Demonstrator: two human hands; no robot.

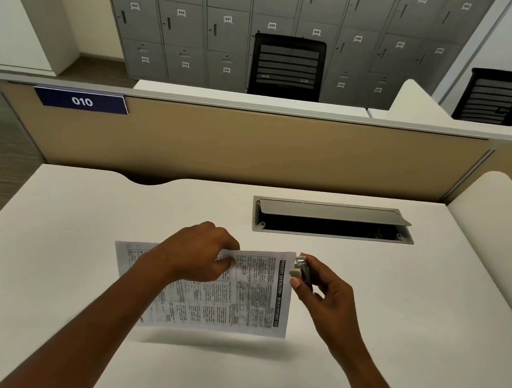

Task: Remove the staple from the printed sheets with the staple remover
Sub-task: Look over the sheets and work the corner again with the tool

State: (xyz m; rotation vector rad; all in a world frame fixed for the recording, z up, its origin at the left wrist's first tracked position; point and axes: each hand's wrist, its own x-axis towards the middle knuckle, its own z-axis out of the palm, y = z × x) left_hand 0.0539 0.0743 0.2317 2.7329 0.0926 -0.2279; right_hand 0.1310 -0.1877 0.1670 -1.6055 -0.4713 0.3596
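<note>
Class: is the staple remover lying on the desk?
No, the right hand holds the staple remover at a corner of the printed sheets.

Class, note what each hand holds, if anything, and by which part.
The left hand pinches the printed sheets near their far edge. The right hand grips the staple remover by its sides, tip at the sheets' far corner.

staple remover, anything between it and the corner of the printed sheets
Nothing visible does. The right hand holds the staple remover at the far right corner of the printed sheets; the left hand grips them further left, clear of that corner.
</note>
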